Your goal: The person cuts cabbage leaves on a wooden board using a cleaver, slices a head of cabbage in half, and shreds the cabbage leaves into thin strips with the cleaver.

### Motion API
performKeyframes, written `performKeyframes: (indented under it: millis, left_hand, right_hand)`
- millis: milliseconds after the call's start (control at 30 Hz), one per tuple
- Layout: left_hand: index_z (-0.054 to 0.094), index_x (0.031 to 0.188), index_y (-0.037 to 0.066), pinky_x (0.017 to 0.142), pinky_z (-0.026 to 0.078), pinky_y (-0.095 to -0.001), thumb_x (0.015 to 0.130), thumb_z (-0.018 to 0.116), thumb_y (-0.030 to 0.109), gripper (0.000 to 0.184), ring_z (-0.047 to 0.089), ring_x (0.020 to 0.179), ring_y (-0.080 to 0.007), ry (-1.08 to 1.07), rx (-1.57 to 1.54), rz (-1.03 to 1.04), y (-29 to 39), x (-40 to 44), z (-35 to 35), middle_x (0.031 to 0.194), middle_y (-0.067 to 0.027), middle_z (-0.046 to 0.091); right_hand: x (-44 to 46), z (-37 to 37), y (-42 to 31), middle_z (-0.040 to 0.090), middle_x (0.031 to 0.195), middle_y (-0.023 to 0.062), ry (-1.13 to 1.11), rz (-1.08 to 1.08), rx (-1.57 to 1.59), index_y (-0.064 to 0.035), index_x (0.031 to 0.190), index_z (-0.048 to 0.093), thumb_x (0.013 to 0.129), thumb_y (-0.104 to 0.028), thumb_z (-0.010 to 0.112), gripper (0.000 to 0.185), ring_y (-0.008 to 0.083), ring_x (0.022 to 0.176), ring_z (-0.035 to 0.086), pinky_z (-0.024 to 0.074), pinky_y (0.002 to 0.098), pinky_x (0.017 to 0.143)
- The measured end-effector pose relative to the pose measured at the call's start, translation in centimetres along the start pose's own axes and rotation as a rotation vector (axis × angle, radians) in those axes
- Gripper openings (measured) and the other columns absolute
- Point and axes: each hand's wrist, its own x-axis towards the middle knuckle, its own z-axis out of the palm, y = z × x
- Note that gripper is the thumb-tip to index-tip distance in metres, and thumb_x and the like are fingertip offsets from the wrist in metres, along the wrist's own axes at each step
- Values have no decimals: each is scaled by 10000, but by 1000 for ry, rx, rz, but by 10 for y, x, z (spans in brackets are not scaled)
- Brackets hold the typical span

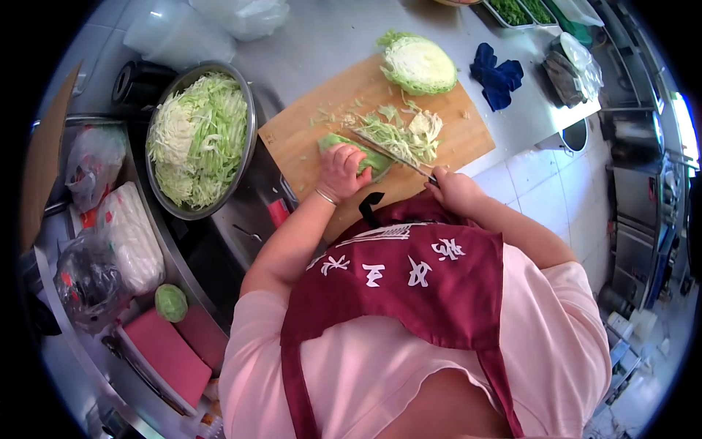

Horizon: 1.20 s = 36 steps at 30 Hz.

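My left hand (341,173) presses down on a piece of green cabbage (376,162), its fingers curled over the top. In my right hand (453,192) is the handle of a knife (395,156), whose blade lies along the cabbage's far side. Shredded cabbage (398,135) is heaped just beyond the blade. All of this rests on a wooden cutting board (307,110). A cut cabbage half (418,64), pale face up, sits at the board's far end.
A metal bowl (249,139) piled with shredded cabbage stands left of the board. A dark blue cloth (497,76) lies to the right on the steel counter (322,44). A small whole cabbage (171,302) and plastic bags (128,238) are at lower left.
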Motion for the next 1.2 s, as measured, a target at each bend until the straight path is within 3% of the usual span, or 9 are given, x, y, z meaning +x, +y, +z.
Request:
performKeyframes:
  millis: [300,367,700,900,967,1100,1200]
  left_hand:
    - [563,997,84,875,416,-423,669,743,231,402,499,997,-320,-46,-25,15,9,10,-22,1015,-107,529]
    - [565,994,83,875,415,-423,671,741,230,396,501,990,-318,-43,-33,19,5,8,-19,1012,-106,531]
    - [568,992,89,875,408,-424,682,733,243,384,511,985,-315,-17,-53,11,0,4,-11,1016,-102,543]
    - [581,992,97,897,410,-425,686,720,244,367,505,1014,-306,-12,-34,4,0,3,-9,1035,-101,542]
    - [583,985,98,896,412,-425,684,721,244,362,505,1015,-305,-11,-30,1,-1,2,-8,1032,-99,544]
    - [590,962,101,893,418,-424,679,723,244,344,507,1015,-301,-4,-26,-6,-1,0,-5,1024,-94,549]
    - [578,982,99,889,423,-422,675,725,248,371,509,1012,-299,-8,-21,12,-3,0,-5,1030,-90,545]
  right_hand:
    - [-5,-17,-27,630,792,221,166,-108,150,-24,985,458,938,-335,487,316,422,701,613,489,505,629]
    - [-2,-9,-28,618,765,199,386,-225,73,-22,969,449,917,-261,491,248,407,677,612,492,497,611]
    - [-13,-17,-62,609,814,190,321,-190,-71,-37,954,443,879,-188,497,177,382,649,623,500,479,564]
    - [-24,-22,-69,629,859,206,296,-172,-114,-49,1187,440,877,-152,475,329,394,697,630,503,495,620]
    - [-30,-30,-72,629,897,217,166,-108,-125,-48,1273,409,888,-140,454,399,393,712,634,509,490,623]
    - [-20,-23,-68,632,864,222,205,-133,-112,-15,1162,452,899,-145,445,294,389,714,638,514,488,616]
    - [-10,-24,-76,638,835,200,114,-93,-183,12,1031,454,880,-134,486,213,360,710,656,523,446,591]
